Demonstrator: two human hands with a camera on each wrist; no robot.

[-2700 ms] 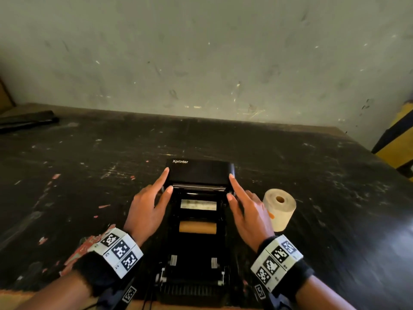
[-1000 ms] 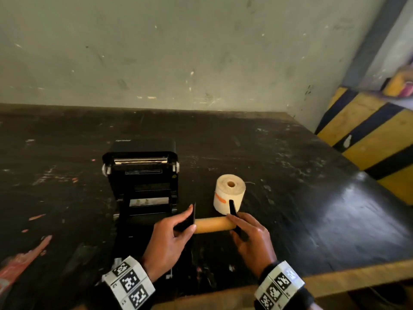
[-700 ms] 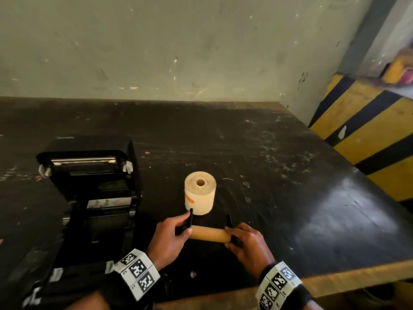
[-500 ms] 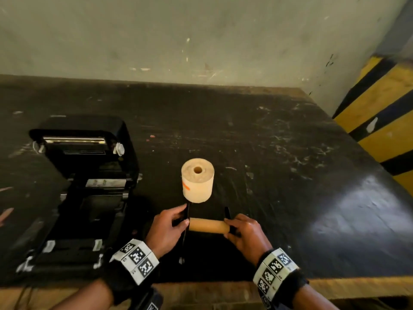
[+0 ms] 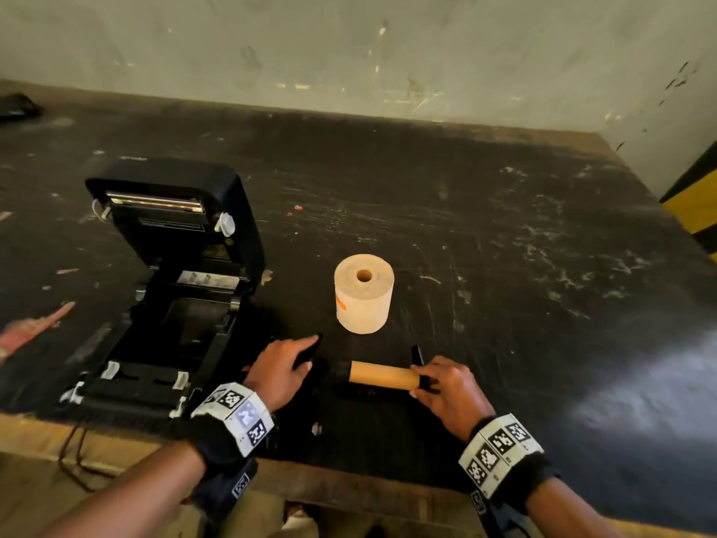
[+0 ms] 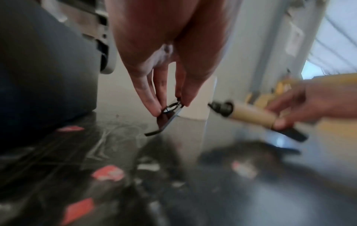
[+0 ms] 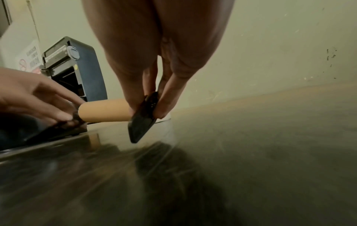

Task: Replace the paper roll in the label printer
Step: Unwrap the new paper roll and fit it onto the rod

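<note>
The black label printer (image 5: 170, 273) stands open at the left, its roll bay empty. A full cream paper roll (image 5: 364, 293) stands on end mid-table. In front of it my right hand (image 5: 421, 378) pinches the black end plate (image 7: 144, 120) of the spindle, which carries the empty brown core (image 5: 382, 376). The spindle's bare black tip (image 6: 222, 108) sticks out of the core's left end. My left hand (image 5: 306, 357) pinches a separate flat black end plate (image 6: 168, 117), a short gap away from that tip.
The dark, scuffed table (image 5: 504, 266) runs to a wall behind and has a wooden front edge (image 5: 349, 483). A cable (image 5: 73, 456) hangs off the front below the printer. A yellow-and-black striped barrier (image 5: 694, 196) stands at the far right.
The spindle with the empty core came out of the printer and moved right, in front of the full roll. My left hand has just pulled its end plate off the core's left end.
</note>
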